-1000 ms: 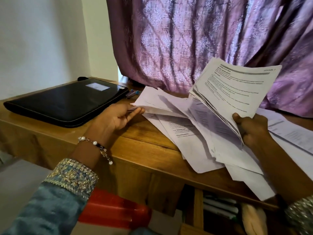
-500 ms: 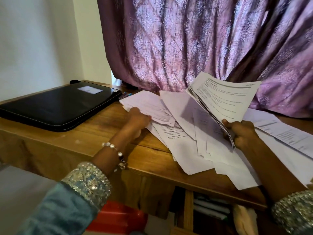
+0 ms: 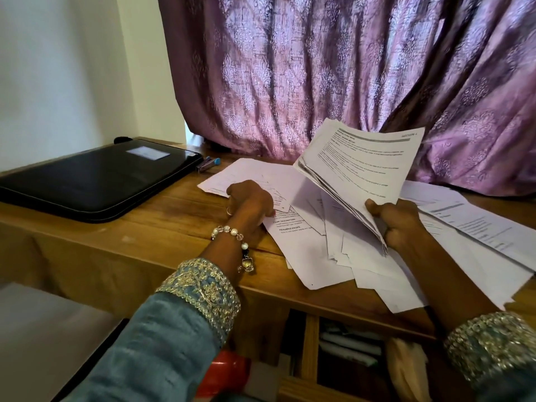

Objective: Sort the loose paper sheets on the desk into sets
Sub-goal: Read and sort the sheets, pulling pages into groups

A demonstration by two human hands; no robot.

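Wooden bench [image 3: 162,227] carries scattered loose sheets [image 3: 304,250]. Right hand [image 3: 397,224] has its grip clamped on a raised stack [image 3: 359,169]; left hand [image 3: 251,203] pinches one sheet. Overhanging pages may slide off if nudged.

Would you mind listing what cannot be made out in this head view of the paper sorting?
- Left hand: fingertips hidden beneath the hand, so its grip on the loose sheets is unclear.
- Held stack: print too small to read; sheet count hidden.
- Shelf contents: dark, cut off by desk.
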